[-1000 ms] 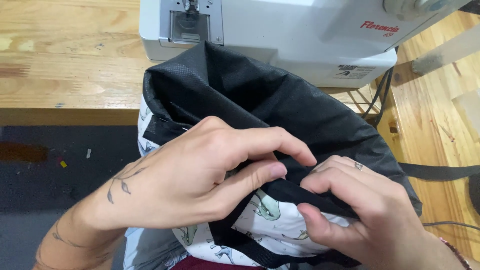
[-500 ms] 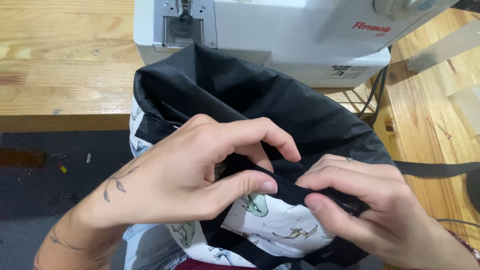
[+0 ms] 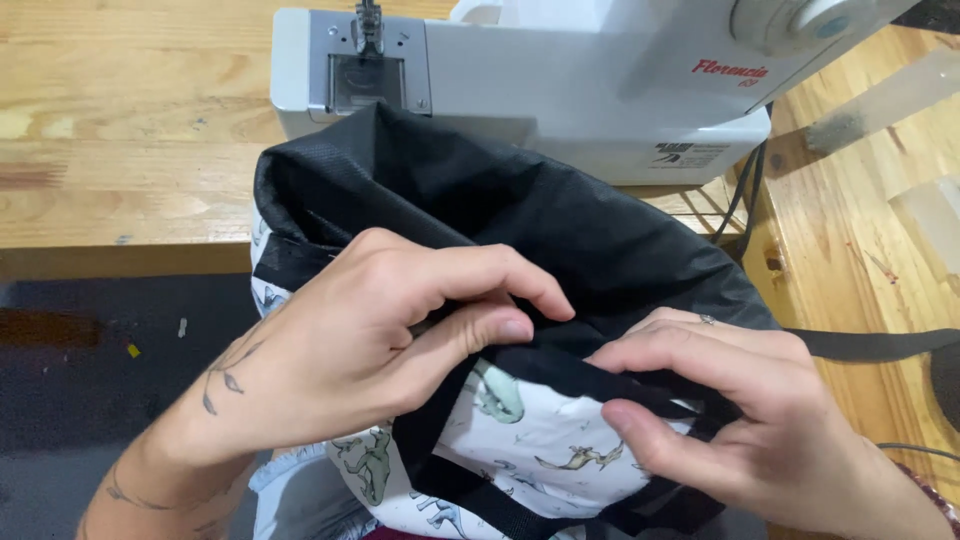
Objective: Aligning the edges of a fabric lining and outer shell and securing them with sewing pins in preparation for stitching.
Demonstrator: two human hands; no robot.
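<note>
Two hands pinch one black fabric edge. Left hand (image 3: pixel 370 350) clamps thumb against forefinger on the black band (image 3: pixel 560 365), knuckles up, tattooed wrist toward the lower left. Right hand (image 3: pixel 740 420) grips the same band just beside it, thumb under, fingers over; fingertips of both hands nearly meet. Band runs along the rim of a bag (image 3: pixel 500 210) with black lining outside and white dinosaur-print cloth (image 3: pixel 545 445) showing below the hands. Bag sits bunched, its far edge touching the base of a white sewing machine (image 3: pixel 560 80), just under the needle plate (image 3: pixel 365 80). Machine stands on a wooden table (image 3: pixel 120 130). Black strap (image 3: pixel 870 343) trails off right, across the wood. Dark floor (image 3: pixel 90 380) lies lower left.
</note>
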